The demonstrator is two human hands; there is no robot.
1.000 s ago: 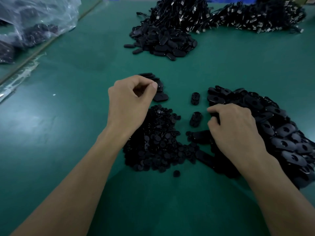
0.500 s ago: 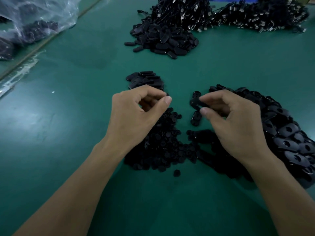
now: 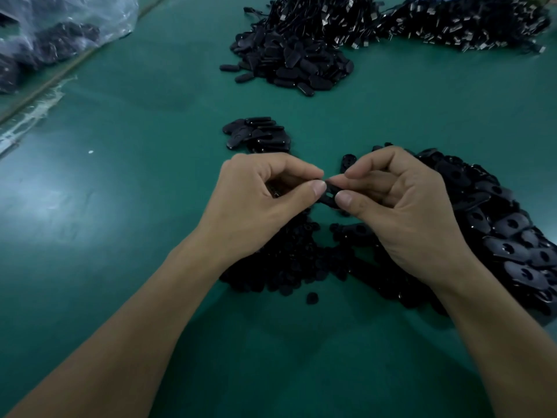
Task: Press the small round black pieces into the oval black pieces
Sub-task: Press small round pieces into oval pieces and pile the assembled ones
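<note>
My two hands meet above the green table. Between them is one oval black piece (image 3: 329, 197), pinched by the thumb and fingers of my right hand (image 3: 401, 206). My left hand (image 3: 259, 203) pinches its other end with thumb and forefinger; whether a small round piece is under those fingertips is hidden. A heap of small round black pieces (image 3: 289, 267) lies below my left hand. A large heap of oval pieces with holes (image 3: 506, 236) spreads to the right, under my right wrist. A small stack of oval pieces (image 3: 256, 135) sits just beyond my hands.
A bigger pile of black oval parts (image 3: 295, 64) and a tangle of black cords with metal clips (image 3: 437, 22) lie at the far side. A clear plastic bag of dark parts (image 3: 54, 34) is at the far left. One round piece (image 3: 312, 298) lies loose near me.
My right hand picked an oval piece off the table and brought it left. My left hand came back from the small stack, and both hands now meet on the piece.
</note>
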